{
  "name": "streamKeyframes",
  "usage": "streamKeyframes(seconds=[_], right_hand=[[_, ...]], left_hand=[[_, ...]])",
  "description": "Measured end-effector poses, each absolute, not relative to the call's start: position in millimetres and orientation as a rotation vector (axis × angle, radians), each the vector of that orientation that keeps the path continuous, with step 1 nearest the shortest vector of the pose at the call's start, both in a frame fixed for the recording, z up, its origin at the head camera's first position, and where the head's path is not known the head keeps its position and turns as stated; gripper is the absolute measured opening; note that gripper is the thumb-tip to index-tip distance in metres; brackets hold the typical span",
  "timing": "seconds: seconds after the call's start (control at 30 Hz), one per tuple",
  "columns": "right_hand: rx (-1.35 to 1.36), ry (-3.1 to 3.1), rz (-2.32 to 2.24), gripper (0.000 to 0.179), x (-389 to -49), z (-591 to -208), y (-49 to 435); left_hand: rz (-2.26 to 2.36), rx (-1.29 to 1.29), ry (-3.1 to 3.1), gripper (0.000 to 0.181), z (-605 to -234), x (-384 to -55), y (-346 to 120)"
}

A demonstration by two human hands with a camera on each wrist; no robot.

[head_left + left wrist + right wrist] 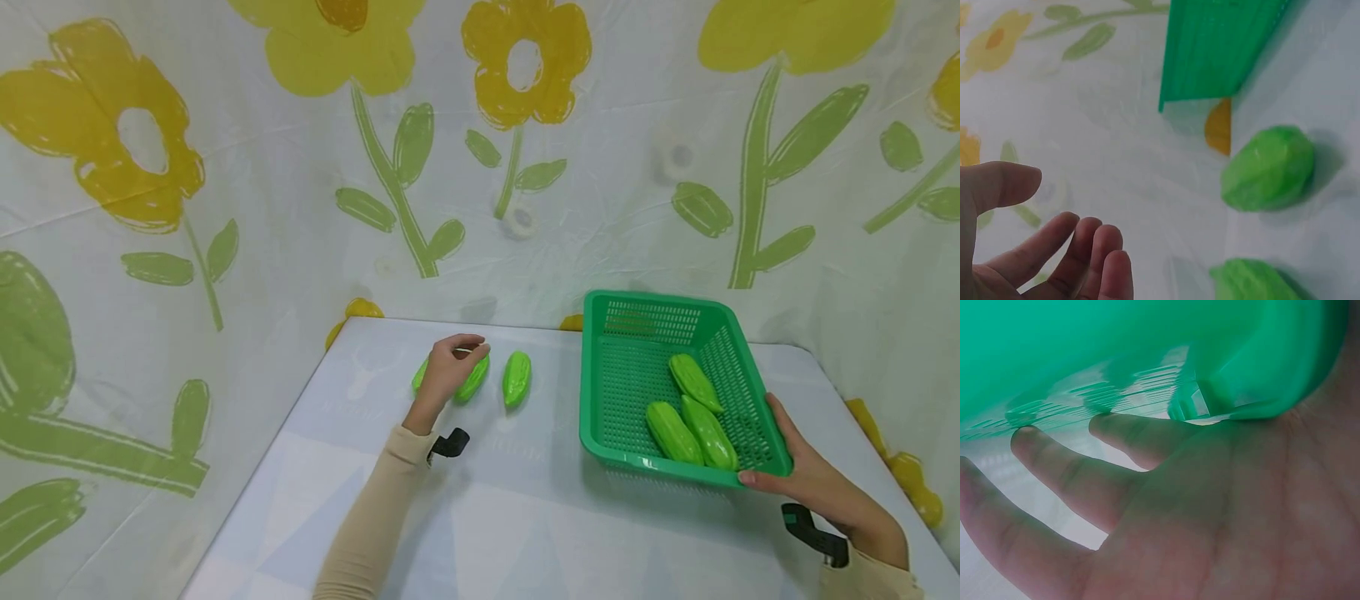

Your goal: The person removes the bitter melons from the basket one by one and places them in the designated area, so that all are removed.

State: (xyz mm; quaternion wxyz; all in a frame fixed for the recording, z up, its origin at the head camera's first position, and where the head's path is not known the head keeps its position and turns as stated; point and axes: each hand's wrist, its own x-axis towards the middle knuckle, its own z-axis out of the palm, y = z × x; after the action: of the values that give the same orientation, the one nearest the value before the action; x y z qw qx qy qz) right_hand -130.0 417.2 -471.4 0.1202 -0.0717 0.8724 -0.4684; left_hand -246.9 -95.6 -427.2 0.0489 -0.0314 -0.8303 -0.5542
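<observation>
My left hand [447, 372] hovers over the table's back part with thumb and fingers apart, holding nothing, as the left wrist view also shows. Below it lie two bright green ridged gourds, one at the left [417, 377] and one in the middle [474, 383], both partly hidden by the hand. A third gourd [517, 379] lies just to the right. My right hand [813, 475] grips the near right corner of a green plastic basket [587, 375], thumb at the rim and fingers against the outside. Inside are three gourds: upper [693, 382], middle [710, 435], left [673, 433].
A pale patterned cloth covers the table [510, 517]. Behind it and at the left hangs a white curtain [615, 225] printed with yellow flowers. The basket takes up the table's right side, tilted with its near edge above the surface.
</observation>
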Motion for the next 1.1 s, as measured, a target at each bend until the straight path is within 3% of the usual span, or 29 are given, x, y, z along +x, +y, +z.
streamKeyframes(seconds=[1.1], right_hand=[[-0.234,2.580,-1.358,0.116,-130,-473,419]], left_hand=[[-1.810,-0.630,-2.573,0.027,-420,-191,32]])
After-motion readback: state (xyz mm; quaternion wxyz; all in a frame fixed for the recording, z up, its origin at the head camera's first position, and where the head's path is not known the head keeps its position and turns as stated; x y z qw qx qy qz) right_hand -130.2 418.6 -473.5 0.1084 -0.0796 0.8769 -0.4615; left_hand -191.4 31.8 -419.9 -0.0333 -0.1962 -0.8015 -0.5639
